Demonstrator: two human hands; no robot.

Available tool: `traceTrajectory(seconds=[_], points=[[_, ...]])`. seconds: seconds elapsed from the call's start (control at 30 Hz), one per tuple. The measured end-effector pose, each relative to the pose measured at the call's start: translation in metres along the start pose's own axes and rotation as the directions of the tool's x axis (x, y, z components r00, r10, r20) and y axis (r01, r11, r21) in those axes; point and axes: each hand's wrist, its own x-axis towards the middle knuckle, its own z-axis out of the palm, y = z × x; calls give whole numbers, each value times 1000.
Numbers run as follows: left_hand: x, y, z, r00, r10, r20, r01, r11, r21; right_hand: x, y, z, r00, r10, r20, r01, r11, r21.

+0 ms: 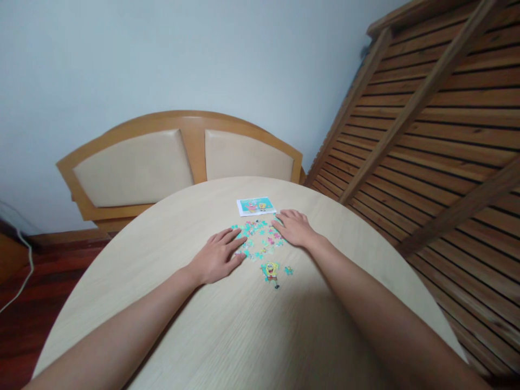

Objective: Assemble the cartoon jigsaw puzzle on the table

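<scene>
Loose jigsaw puzzle pieces (260,238), mostly turquoise with some pink and yellow, lie scattered between my two hands. My left hand (220,253) rests palm down at the left edge of the pieces, fingers spread over some of them. On the far right side, my right hand (294,226) lies flat with its fingertips by the outer pieces. Nearer to me is a joined cluster of pieces (270,270) showing a yellow cartoon figure. A small separate bit (288,270) sits just right of it. Beyond the hands lies a reference picture (257,206) with a pink and a yellow figure.
Everything lies on a round pale wooden table (195,336). A padded wooden headboard (193,141) stands behind it against the wall. Wooden slats (439,124) lean up at the right. A white cable (28,271) hangs at the far left.
</scene>
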Motion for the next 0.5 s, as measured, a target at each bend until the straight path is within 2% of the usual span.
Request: traceTrajectory(seconds=[0.13,0.27,0.5], points=[[0,1,-1,1000,-4,0,4,1000,1,-5,24,0,998,59,0,-59,998,-3],[0,2,-2,1000,-1,5,1,1000,6,-16,43,-2,998,63,-16,-63,998,-13],[1,5,-5,994,71,-80,-74,996,-42,-57,52,-17,998,52,-39,-54,997,-51]])
